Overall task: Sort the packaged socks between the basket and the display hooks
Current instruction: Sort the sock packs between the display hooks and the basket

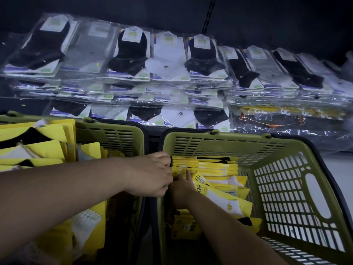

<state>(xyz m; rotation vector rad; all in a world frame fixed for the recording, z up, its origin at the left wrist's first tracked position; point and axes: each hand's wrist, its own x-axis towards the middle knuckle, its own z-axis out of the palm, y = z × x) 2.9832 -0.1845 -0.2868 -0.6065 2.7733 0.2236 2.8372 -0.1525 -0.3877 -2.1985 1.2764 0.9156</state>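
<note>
Two olive-green plastic baskets stand side by side below the display. The right basket (286,180) holds several yellow sock packs (214,165) stacked on edge. My left hand (150,175) reaches across to the stack's left end, fingers curled on the packs' top edges. My right hand (181,188) lies just below it inside the basket, fingers spread into the same stack beside a tilted yellow pack with white socks (219,197). The left basket (118,134) holds more yellow packs (44,148).
Clear-wrapped packs of black, grey and white socks (133,52) hang in overlapping rows on the display hooks above the baskets. More clear packs (286,115) hang at the right. A dark slotted upright (208,14) runs up the back wall.
</note>
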